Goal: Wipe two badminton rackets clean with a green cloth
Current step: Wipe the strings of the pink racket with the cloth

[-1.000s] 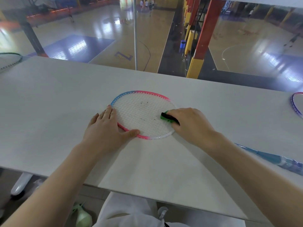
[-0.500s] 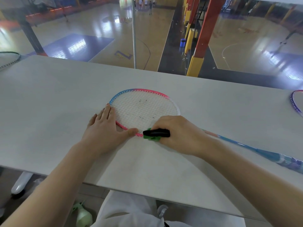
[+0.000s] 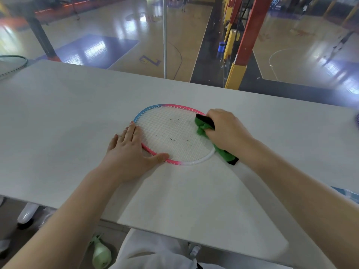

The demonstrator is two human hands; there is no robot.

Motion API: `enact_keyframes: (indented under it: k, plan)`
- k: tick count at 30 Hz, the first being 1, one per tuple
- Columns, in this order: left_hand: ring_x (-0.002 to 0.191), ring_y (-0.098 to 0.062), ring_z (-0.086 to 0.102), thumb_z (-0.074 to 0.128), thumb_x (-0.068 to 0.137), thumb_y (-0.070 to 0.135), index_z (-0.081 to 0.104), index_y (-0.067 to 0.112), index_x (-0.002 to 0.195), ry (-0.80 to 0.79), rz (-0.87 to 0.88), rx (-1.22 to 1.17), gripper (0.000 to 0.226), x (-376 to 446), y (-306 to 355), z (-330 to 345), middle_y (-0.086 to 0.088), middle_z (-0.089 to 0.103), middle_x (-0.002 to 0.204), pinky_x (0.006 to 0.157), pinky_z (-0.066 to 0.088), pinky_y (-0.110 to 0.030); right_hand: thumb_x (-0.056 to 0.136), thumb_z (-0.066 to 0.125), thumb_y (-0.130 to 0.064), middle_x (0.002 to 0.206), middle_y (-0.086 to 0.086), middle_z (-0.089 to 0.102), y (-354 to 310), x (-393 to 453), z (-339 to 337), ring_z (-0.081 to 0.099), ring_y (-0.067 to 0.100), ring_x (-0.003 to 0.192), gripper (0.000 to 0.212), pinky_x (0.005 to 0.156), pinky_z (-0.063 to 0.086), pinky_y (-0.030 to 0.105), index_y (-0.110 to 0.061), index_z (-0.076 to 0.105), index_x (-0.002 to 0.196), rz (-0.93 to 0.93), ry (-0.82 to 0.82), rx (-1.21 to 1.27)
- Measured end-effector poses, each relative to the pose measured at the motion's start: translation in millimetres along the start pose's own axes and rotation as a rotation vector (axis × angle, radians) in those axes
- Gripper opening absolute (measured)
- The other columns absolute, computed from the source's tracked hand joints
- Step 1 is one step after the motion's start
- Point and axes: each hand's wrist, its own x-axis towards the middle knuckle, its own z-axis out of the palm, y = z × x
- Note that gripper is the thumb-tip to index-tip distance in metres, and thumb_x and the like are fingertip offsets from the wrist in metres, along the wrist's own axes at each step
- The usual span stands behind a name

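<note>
A badminton racket (image 3: 171, 133) with a pink, blue and white frame lies flat on the grey table (image 3: 58, 117). Small dark specks dot its white strings. My left hand (image 3: 130, 152) presses flat on the frame's left edge, fingers straight, thumb along the near rim. My right hand (image 3: 225, 129) grips a bunched green cloth (image 3: 202, 127) with black trim at the right side of the head; a tail of the cloth trails over the near-right rim. The racket's shaft is hidden under my right arm, and part of its blue handle (image 3: 345, 193) shows at the right edge.
A second racket's purple frame (image 3: 357, 121) peeks in at the far right edge. A green-framed racket head (image 3: 13, 65) lies at the far left. Beyond the table's far edge is glass over sports courts. The table's near edge is close to my lap.
My right hand has swept the cloth from the near rim of the racket head up to its far-right side. My left hand has stayed pressed on the left edge.
</note>
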Motion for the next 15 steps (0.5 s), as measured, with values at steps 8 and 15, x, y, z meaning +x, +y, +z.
enact_keyframes:
  k: [8, 15]
  plan:
    - [0.149, -0.011, -0.014, 0.024, 0.062, 0.093, -0.009, 0.015, 0.156, 0.026, 0.005, -0.014, 0.127, -1.8, 0.0, 1.2, 0.001, -0.017, 0.163, 0.122, -0.007, -0.035, 0.094, 0.052, -0.009, 0.099, 0.007, 0.055, 0.1, 16.8, 14.8, 0.055, 0.025, 0.089, 0.009, 0.067, 0.035, 0.030, -0.010, 0.054, 0.102, -0.057, 0.148, -0.241]
    - [0.150, -0.012, -0.011, 0.017, 0.058, 0.094, -0.007, 0.013, 0.156, 0.059, 0.014, -0.012, 0.129, -2.8, -0.1, 3.7, 0.001, -0.015, 0.163, 0.122, -0.005, -0.036, 0.085, 0.054, -0.008, 0.101, -0.002, 0.063, -10.8, -3.2, 13.9, 0.059, 0.022, 0.093, 0.029, 0.076, 0.046, 0.033, -0.018, 0.065, 0.111, -0.082, 0.057, -0.168]
